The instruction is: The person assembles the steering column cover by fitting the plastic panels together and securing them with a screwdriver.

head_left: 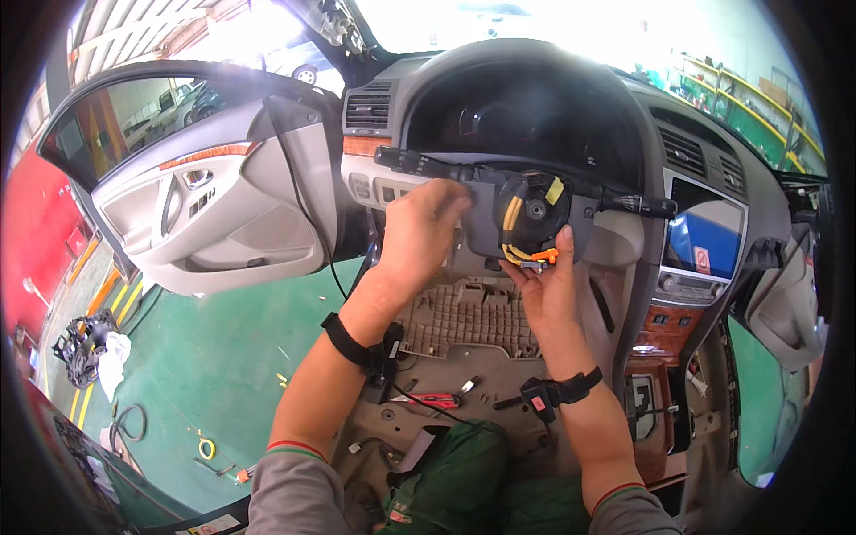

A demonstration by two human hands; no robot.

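Note:
My left hand (415,227) is closed at the left side of the grey steering column housing (483,214), below the left stalk (406,160); what its fingertips grip, if anything, is too unclear to name. My right hand (548,281) reaches up to the round black clock spring module (544,223), thumb on its right side and fingers curled at its lower edge. The module carries yellow cables (513,212), an orange connector (542,256) and a small yellow tag (554,192). A second stalk (637,203) sticks out to the right. The steering wheel is off.
An instrument cluster (522,107) and screen (700,232) surround the column. The driver's door (232,241) stands open at left. A red-handled cutter (428,401) and loose parts lie on the bare car floor beside my green-clad legs (459,481). Outside lie cables and a wire bundle (85,348).

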